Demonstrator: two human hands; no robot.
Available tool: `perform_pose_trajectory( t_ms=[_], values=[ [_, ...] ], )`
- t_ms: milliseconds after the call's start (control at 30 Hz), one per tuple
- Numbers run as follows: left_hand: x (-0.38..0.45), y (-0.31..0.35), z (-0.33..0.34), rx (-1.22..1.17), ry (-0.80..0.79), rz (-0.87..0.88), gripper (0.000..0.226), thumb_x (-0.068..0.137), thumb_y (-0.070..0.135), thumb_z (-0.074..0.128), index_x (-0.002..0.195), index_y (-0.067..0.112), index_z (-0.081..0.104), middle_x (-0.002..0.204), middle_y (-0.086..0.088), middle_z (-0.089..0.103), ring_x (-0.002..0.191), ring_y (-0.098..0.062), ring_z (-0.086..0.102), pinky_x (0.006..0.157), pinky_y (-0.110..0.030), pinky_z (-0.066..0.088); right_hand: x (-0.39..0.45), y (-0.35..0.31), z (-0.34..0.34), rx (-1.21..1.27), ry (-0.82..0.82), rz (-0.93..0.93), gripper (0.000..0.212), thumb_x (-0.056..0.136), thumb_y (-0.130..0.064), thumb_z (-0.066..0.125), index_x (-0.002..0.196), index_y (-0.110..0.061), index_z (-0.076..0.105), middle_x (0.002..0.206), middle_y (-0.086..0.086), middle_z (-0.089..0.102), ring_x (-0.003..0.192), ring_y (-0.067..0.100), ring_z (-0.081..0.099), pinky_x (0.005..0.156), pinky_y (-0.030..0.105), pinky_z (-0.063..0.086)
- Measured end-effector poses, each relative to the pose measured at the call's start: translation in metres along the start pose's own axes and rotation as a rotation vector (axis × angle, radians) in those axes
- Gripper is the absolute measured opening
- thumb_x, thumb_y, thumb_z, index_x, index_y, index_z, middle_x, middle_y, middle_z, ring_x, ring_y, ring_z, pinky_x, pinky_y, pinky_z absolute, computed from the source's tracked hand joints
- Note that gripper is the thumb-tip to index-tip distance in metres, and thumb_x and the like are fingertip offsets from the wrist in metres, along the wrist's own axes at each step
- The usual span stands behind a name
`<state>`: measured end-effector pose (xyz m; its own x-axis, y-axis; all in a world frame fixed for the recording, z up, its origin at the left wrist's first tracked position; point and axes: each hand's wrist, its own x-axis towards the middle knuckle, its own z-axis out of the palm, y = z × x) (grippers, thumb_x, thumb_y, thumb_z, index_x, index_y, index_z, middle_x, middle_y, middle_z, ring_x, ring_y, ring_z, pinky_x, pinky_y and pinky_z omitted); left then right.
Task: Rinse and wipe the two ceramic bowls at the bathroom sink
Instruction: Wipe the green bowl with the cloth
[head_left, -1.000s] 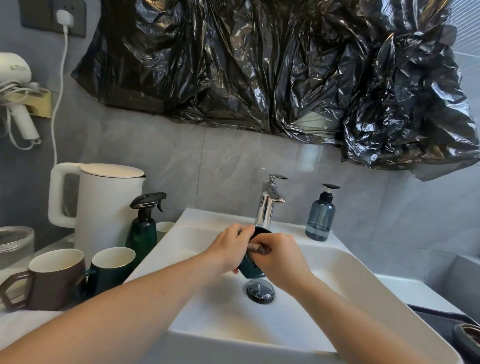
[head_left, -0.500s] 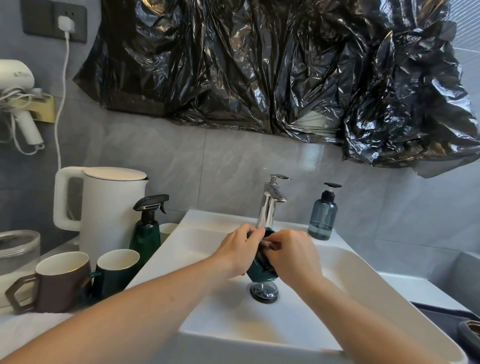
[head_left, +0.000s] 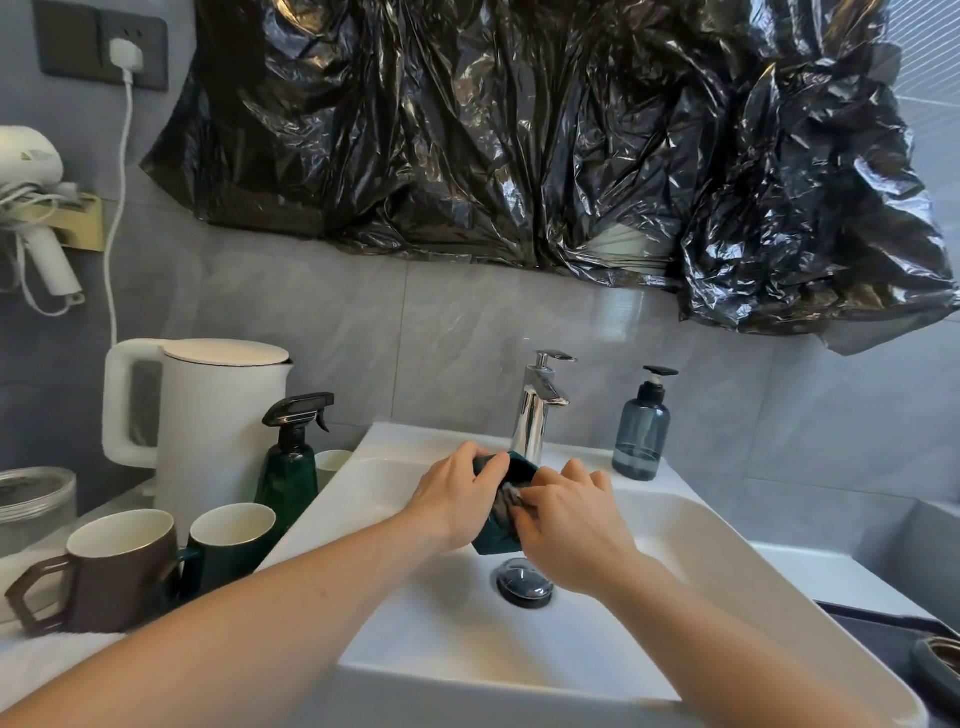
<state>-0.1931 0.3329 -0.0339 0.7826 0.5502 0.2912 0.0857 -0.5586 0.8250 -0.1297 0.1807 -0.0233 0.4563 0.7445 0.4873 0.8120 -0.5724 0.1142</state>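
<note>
Dark green ceramic bowl (head_left: 501, 540), glossy glaze, held tilted over the white sink (head_left: 727, 551), just in front of the chrome faucet (head_left: 535, 410) and above the drain plug (head_left: 523, 583). Mostly hidden by both hands; only its rim and lower side show. Second bowl not spotted.

Left hand (head_left: 457, 501) curls round the bowl's left side, fingers hooked over the rim, gripping it. Right hand (head_left: 569, 527) has fingers bent, pinching a grey cloth (head_left: 508, 500) against the bowl's opening. Whether water runs, can't tell.

Counts: one bowl in hand, one cloth, one faucet. Left of sink: two mugs, brown mug (head_left: 111, 566) and green mug (head_left: 228, 545), touching side by side; one green spray bottle (head_left: 288, 462); one white kettle (head_left: 208, 421) behind it; one small pale cup (head_left: 332, 465) beside the bottle. One blue soap dispenser (head_left: 641, 431) on the sink's back ledge, right of faucet. One white hair dryer (head_left: 31, 208) on the wall, black plastic sheet (head_left: 519, 130) above.
</note>
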Motion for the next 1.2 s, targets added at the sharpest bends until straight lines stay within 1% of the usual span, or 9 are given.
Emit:
perform_pose_trajectory(
  t_ms=[133, 300, 367, 433, 567, 700, 800, 1067, 1200],
  values=[
    [-0.001, 0.003, 0.001, 0.004, 0.032, 0.006, 0.048, 0.088, 0.07, 0.035, 0.112, 0.034, 0.057, 0.111, 0.003, 0.066, 0.105, -0.023, 0.063, 0.097, -0.047, 0.057, 0.001, 0.0, 0.003, 0.006, 0.006, 0.003, 0.036, 0.105, -0.039, 0.03, 0.119, -0.036, 0.063, 0.117, -0.012, 0.062, 0.099, 0.021, 0.041, 0.087, 0.039, 0.034],
    [0.002, 0.001, -0.004, -0.017, 0.085, -0.01, 0.04, 0.096, 0.061, 0.038, 0.107, 0.03, 0.061, 0.109, 0.003, 0.068, 0.104, -0.022, 0.064, 0.098, -0.048, 0.055, -0.001, -0.004, 0.003, 0.305, -0.088, -0.115, 0.039, 0.107, -0.036, 0.028, 0.134, -0.048, 0.054, 0.141, -0.031, 0.047, 0.102, 0.014, 0.033, 0.091, 0.035, 0.027],
    [0.003, 0.001, -0.006, -0.007, 0.108, -0.02, 0.04, 0.099, 0.059, 0.038, 0.11, 0.028, 0.061, 0.111, 0.002, 0.068, 0.106, -0.024, 0.063, 0.1, -0.047, 0.054, -0.001, -0.007, 0.001, 0.377, -0.112, -0.137, 0.04, 0.107, -0.032, 0.031, 0.129, -0.046, 0.061, 0.136, -0.032, 0.05, 0.102, 0.012, 0.032, 0.094, 0.036, 0.028],
    [0.004, 0.001, -0.008, 0.0, 0.123, -0.02, 0.036, 0.103, 0.055, 0.04, 0.111, 0.027, 0.061, 0.111, 0.001, 0.067, 0.106, -0.024, 0.062, 0.099, -0.045, 0.053, -0.001, -0.007, 0.0, 0.387, -0.118, -0.125, 0.037, 0.104, -0.03, 0.035, 0.12, -0.039, 0.067, 0.119, -0.028, 0.059, 0.102, 0.013, 0.034, 0.095, 0.037, 0.03],
    [0.001, 0.002, -0.008, 0.061, 0.106, 0.0, 0.038, 0.104, 0.056, 0.04, 0.117, 0.027, 0.06, 0.113, 0.002, 0.067, 0.105, -0.023, 0.062, 0.096, -0.043, 0.054, -0.003, -0.012, -0.002, 0.207, -0.07, -0.096, 0.037, 0.098, -0.044, 0.035, 0.105, -0.037, 0.071, 0.093, -0.018, 0.063, 0.097, 0.017, 0.036, 0.09, 0.037, 0.032],
    [0.002, 0.002, -0.006, 0.132, 0.128, 0.007, 0.036, 0.103, 0.058, 0.04, 0.117, 0.03, 0.057, 0.112, 0.005, 0.066, 0.103, -0.02, 0.062, 0.093, -0.04, 0.055, -0.004, -0.012, -0.001, 0.054, -0.036, -0.087, 0.054, 0.096, -0.065, 0.022, 0.103, -0.037, 0.067, 0.094, -0.014, 0.066, 0.092, 0.018, 0.038, 0.084, 0.037, 0.03],
    [0.0, 0.001, -0.003, 0.153, 0.103, 0.008, 0.034, 0.101, 0.06, 0.04, 0.112, 0.032, 0.056, 0.108, 0.007, 0.066, 0.101, -0.019, 0.063, 0.095, -0.043, 0.057, -0.006, -0.01, 0.003, 0.022, -0.046, -0.078, 0.055, 0.093, -0.073, 0.02, 0.097, -0.035, 0.059, 0.09, -0.013, 0.064, 0.09, 0.021, 0.038, 0.084, 0.038, 0.03],
    [0.002, 0.003, -0.001, -0.012, 0.075, -0.03, 0.035, 0.102, 0.054, 0.043, 0.108, 0.026, 0.064, 0.106, 0.006, 0.07, 0.104, -0.019, 0.064, 0.098, -0.042, 0.052, -0.006, -0.009, 0.004, 0.234, -0.088, -0.162, 0.043, 0.093, -0.06, 0.039, 0.134, -0.048, 0.043, 0.134, -0.03, 0.046, 0.103, 0.018, 0.036, 0.092, 0.037, 0.031],
    [0.006, -0.001, -0.008, -0.045, 0.084, -0.063, 0.04, 0.103, 0.054, 0.041, 0.106, 0.022, 0.065, 0.099, 0.002, 0.067, 0.094, -0.024, 0.065, 0.075, -0.038, 0.051, -0.004, -0.007, 0.003, 0.341, -0.129, -0.186, 0.037, 0.094, -0.045, 0.046, 0.13, -0.043, 0.057, 0.133, -0.032, 0.051, 0.111, 0.014, 0.037, 0.099, 0.037, 0.028]
  ],
)
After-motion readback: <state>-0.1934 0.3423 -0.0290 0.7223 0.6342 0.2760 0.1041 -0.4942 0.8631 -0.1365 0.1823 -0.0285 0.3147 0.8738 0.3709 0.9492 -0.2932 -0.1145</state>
